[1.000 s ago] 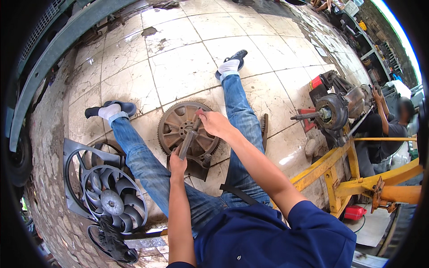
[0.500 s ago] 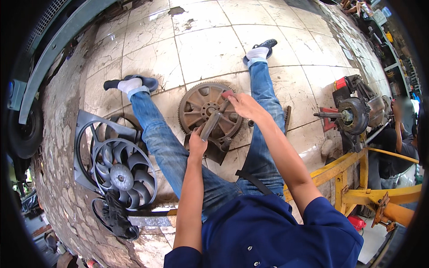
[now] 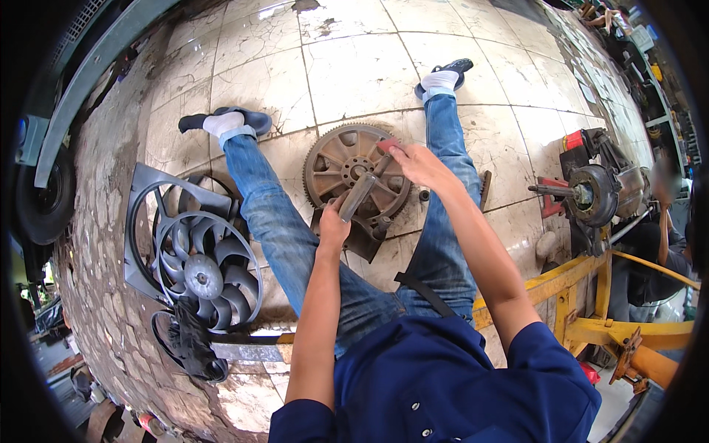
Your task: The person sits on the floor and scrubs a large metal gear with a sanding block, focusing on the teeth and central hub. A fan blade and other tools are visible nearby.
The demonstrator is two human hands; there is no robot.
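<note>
Between my spread legs a grey metal shaft (image 3: 359, 196), thick at the near end and narrower at the far end, is held at a slant. My left hand (image 3: 336, 223) is closed around its thick near end. At the narrow end my right hand (image 3: 416, 164) is closed, pinching a small flat reddish piece (image 3: 387, 145) against or close to the shaft; exact contact is hidden. Below the shaft a rusty toothed flywheel (image 3: 323, 161) lies flat on the floor. Just nearer to me is a dark metal bracket-like part (image 3: 366, 245), partly covered by my left hand.
A radiator fan in its shroud (image 3: 203, 275) and a black cloth-like bundle (image 3: 193, 347) lie at left. On the right stand a greasy machine assembly (image 3: 593, 193), a yellow metal frame (image 3: 583, 325) and another person (image 3: 653, 236). A short dark bar (image 3: 485, 189) lies beside my right leg.
The whole view has shifted a little, so the scene sits slightly further right and higher. Both hands keep their holds, almost unchanged in place above the flywheel.
</note>
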